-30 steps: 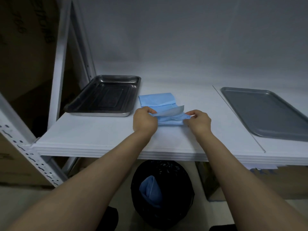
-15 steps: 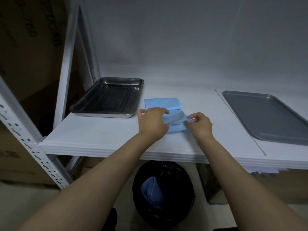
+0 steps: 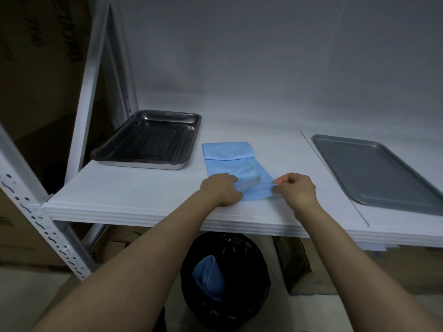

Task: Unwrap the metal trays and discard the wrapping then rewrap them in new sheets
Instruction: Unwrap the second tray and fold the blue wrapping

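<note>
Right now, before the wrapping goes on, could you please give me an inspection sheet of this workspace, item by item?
Surface: white shelf board, both trays bare on it.
Job's things: deep shiny steel tray at the left; flat grey metal tray at the right; folded blue wrapping sheet between them, partly opened toward the person.
Clutter: black bin under the shelf, a crumpled blue sheet inside.
Grippers: left hand holds the sheet's near left part; right hand pinches its near right corner.
Cables: nothing seen.
Surroundings: white perforated rack post at the left, brown cardboard boxes behind it, grey wall.
</note>
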